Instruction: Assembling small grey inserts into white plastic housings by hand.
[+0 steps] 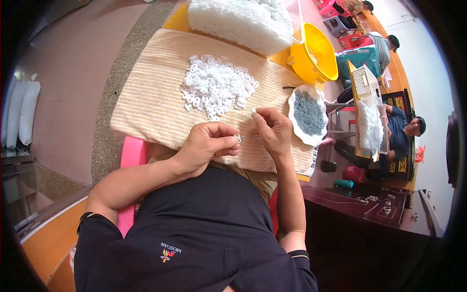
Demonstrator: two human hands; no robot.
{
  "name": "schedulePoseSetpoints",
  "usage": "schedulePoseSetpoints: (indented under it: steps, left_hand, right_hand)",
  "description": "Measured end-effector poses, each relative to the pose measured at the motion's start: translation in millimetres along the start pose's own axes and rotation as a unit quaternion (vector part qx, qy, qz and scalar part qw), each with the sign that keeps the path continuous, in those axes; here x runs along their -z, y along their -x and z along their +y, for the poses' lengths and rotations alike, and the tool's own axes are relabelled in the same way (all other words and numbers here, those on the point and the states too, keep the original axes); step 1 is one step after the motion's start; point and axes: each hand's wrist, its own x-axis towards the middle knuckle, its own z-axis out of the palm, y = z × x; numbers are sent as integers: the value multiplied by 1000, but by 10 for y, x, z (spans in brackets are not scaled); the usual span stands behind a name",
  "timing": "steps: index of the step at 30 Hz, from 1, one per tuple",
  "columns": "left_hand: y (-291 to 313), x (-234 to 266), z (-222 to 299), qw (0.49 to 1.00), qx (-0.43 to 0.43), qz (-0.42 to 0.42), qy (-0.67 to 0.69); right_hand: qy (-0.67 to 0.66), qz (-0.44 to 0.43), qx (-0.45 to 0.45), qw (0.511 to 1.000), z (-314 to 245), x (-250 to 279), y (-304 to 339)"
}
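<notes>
White pierced pieces point(220, 83) lie heaped midway across the striped cloth point(146, 82); at its near edge the left hand point(205, 146) pinches a small white piece point(238, 138). Apart from it, the right hand point(275, 132) pinches something white point(253, 111), beside the scalloped dish point(310, 140) at the cloth's right edge.

The cloth point(141, 97) before me is cream with tan stripes, over the yellow surface point(176, 20). The piled pieces point(219, 85) are white, as is the small piece point(238, 138) in my left grip point(204, 146). To the right I see blue-grey bits point(309, 113) in a white dish point(310, 139); beyond, a yellow tub point(313, 68). My shirt point(199, 204) is black, the seat point(132, 153) near left pink, the floor strip point(124, 58) far left speckled grey-brown.
</notes>
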Motion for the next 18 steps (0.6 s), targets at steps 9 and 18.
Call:
schedulePoseSetpoints:
  steps: [9, 18]
  left_hand:
    - [-6, -10, -6, 1000, 11, 5, 10]
    - [-7, -12, 2, 1000, 8, 13, -1]
  right_hand:
    - [0, -13, 45, 999, 121, 153, 58]
    - [182, -12, 129, 975, 129, 128, 89]
